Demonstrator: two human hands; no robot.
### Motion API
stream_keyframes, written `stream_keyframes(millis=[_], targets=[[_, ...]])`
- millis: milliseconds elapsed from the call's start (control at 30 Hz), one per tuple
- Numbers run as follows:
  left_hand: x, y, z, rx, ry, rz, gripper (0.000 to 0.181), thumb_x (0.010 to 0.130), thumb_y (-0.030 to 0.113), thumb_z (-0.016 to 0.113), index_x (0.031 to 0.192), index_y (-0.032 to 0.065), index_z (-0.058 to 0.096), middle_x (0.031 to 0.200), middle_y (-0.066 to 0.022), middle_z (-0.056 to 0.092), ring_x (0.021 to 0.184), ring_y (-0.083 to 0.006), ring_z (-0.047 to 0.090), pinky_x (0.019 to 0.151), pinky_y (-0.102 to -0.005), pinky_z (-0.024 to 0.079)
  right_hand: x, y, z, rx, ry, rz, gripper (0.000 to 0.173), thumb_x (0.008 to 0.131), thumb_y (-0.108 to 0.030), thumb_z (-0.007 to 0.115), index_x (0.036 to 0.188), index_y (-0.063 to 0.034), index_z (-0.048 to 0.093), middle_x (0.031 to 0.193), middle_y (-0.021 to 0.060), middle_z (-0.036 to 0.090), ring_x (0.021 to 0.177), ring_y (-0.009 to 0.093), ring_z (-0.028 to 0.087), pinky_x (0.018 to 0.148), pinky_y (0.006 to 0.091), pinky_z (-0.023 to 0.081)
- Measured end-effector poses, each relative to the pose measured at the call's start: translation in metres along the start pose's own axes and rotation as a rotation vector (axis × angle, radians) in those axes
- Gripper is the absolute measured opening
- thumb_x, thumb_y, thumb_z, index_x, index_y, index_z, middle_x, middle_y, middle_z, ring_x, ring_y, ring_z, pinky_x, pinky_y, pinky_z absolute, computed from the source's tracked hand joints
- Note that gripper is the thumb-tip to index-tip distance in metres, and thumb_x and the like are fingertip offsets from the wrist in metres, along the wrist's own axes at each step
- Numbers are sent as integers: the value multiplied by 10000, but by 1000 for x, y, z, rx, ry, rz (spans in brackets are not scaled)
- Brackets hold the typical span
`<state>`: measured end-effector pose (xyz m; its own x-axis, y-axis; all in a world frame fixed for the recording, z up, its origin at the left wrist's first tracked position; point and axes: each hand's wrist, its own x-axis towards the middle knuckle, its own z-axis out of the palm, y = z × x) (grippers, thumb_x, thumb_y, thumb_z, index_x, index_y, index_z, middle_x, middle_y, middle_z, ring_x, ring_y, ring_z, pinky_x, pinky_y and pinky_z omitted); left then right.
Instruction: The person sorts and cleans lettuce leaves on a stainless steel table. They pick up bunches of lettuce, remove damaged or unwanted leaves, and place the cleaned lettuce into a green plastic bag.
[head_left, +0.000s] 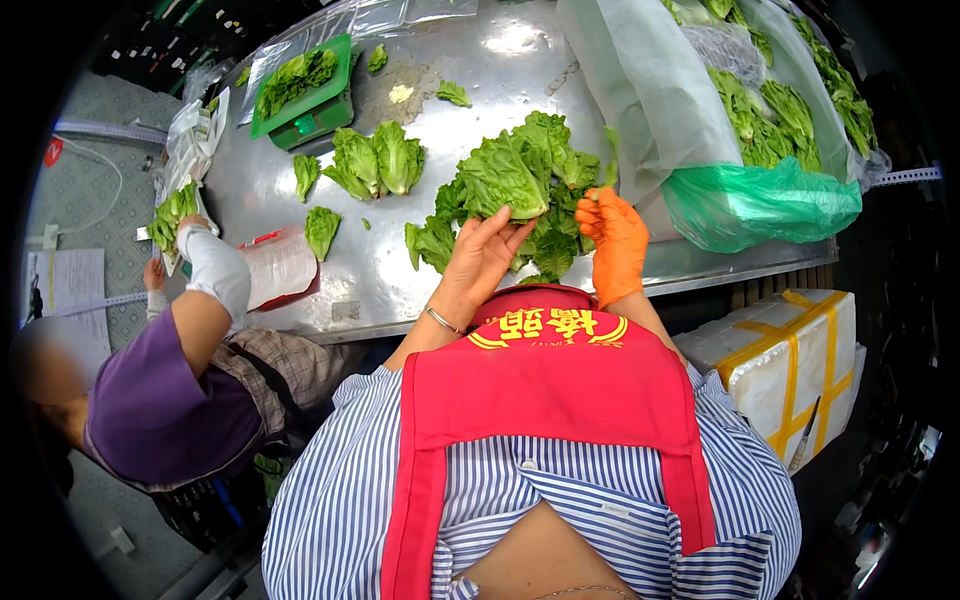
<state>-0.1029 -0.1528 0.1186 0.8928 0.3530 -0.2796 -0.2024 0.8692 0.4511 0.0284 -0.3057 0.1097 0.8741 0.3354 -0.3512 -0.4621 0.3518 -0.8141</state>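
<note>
My bare left hand (487, 247) holds a head of leafy green lettuce (501, 180) by its base, palm up, above a pile of lettuce (555, 247) on the steel table. To its right, my right hand (613, 240), in an orange glove, pinches a narrow strip of lettuce leaf (612, 156) that stands upright from the fingertips. Two small lettuce heads (375, 161) lie side by side left of the pile. Loose leaves (322, 231) are scattered near them and towards the back of the table.
A green scale (311, 124) bearing lettuce stands at the back left. At right is a lined crate of lettuce with a green plastic bag (761, 202) over its near edge. A taped foam box (795, 367) sits below. At left a co-worker in purple handles greens beside a red-edged packet (277, 270).
</note>
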Motion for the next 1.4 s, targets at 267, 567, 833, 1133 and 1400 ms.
stream_keyframes(millis=[267,567,833,1133,1400], targets=[[-2,2,4,240,-42,-6,469,892,-39,671,1334,-44,514,1311,-134,610,1216,-230,596,1070,-380,474,-15,-25,25,-358,-236,-117,408,967,-245,695,1311,-49,599,1022,47,691,783,77,609,664,203,469],[-12,1,21,344,33,180,585,875,-36,715,1401,50,473,1280,-84,614,1199,-214,593,1054,-361,461,-27,-27,46,-448,-298,-217,229,979,-203,673,1082,0,694,880,1,598,670,80,556,639,231,445],[-3,2,-11,375,138,137,469,959,87,680,1377,87,467,1277,-49,614,1155,-192,610,967,-364,523,-9,-17,17,-80,-153,43,191,1026,-247,582,1062,-69,642,927,47,680,665,130,617,592,242,457],[1,25,-29,97,74,267,352,1016,158,599,1340,84,484,1373,-65,558,1270,-239,550,1112,-455,457,5,-23,6,-539,117,-658,304,975,-155,663,1258,-64,598,973,34,668,742,133,623,639,254,479],[-6,28,-6,259,-171,236,473,965,51,638,1398,75,450,1407,-99,536,1332,-256,501,1139,-457,402,-21,-25,37,-241,-471,247,313,947,-193,723,1184,0,655,910,42,685,700,105,619,631,217,463]])
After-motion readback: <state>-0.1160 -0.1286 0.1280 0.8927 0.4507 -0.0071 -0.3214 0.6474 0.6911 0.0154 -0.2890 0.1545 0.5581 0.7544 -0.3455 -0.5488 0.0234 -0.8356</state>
